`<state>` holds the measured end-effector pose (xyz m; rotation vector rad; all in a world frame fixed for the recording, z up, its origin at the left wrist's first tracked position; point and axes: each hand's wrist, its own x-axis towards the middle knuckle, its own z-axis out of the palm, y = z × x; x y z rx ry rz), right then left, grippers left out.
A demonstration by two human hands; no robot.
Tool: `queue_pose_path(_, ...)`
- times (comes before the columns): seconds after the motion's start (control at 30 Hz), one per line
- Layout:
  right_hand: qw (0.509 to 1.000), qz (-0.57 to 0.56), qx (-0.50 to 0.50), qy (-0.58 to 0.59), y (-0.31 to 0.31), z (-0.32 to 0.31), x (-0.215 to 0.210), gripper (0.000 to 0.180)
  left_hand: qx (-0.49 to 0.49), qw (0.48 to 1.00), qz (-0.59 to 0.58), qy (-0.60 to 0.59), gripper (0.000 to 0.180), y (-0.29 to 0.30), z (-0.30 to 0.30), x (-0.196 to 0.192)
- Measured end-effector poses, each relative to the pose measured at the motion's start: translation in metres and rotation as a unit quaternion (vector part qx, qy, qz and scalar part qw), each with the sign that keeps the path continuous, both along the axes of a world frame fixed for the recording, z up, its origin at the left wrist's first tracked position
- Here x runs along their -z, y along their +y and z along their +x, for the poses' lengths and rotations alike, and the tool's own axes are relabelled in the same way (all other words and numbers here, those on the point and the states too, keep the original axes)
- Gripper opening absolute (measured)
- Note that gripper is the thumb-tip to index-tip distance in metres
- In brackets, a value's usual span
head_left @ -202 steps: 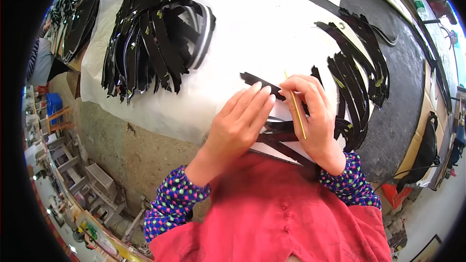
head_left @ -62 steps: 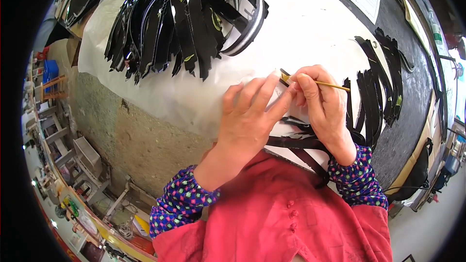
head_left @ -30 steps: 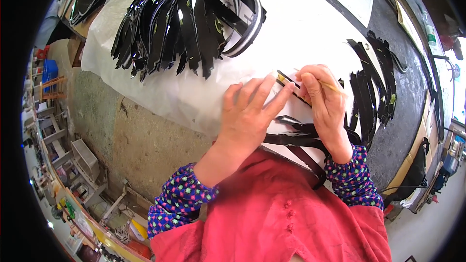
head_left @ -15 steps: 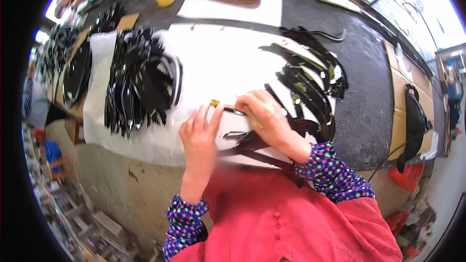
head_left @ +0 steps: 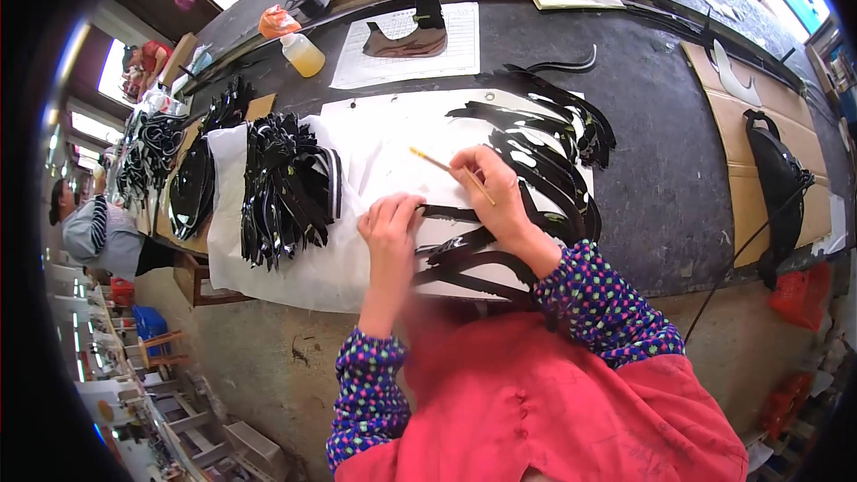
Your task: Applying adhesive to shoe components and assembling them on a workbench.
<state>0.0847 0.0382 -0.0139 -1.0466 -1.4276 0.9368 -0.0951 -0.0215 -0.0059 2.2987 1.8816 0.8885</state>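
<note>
A thin brush with a yellowish tip is pinched in my right hand, its tip pointing up and left over the white sheet. My left hand is closed, thumb and finger on the left end of a narrow black strip that runs toward my right hand. More curved, glossy black strips lie fanned out beyond and beside my right hand. Others spread across the sheet close to my body. To the left, a thick pile of black strips rests on white paper.
A bottle of yellow liquid stands at the back beside a paper with a dark curved cut piece. Cardboard with a black item lies at the right. Further black bundles are at the far left, near another person.
My right hand has raised the brush, and its tip has moved away from my left fingers. The left fingers have drawn together on the strip's end. The whole view has shifted.
</note>
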Motion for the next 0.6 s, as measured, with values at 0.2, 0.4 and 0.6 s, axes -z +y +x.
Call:
queue_pose_path(0.2, 0.998, 0.001, 0.055, -0.006, -0.007, 0.058, -0.045, 0.009, 0.056, 0.99, -0.118, 0.048, 0.02, 0.021, -0.001, -0.014)
queue_pose_path(0.4, 0.962, -0.016, 0.222, -0.157, -0.057, 0.203, -0.021, 0.007, 0.156, 0.978, -0.13, 0.049, 0.017, 0.056, 0.023, -0.03)
queue_pose_path(0.6, 0.903, -0.044, 0.303, -0.301, -0.087, 0.246, -0.011, 0.01, 0.291, 0.935, -0.112, 0.168, 0.061, 0.087, 0.053, -0.039)
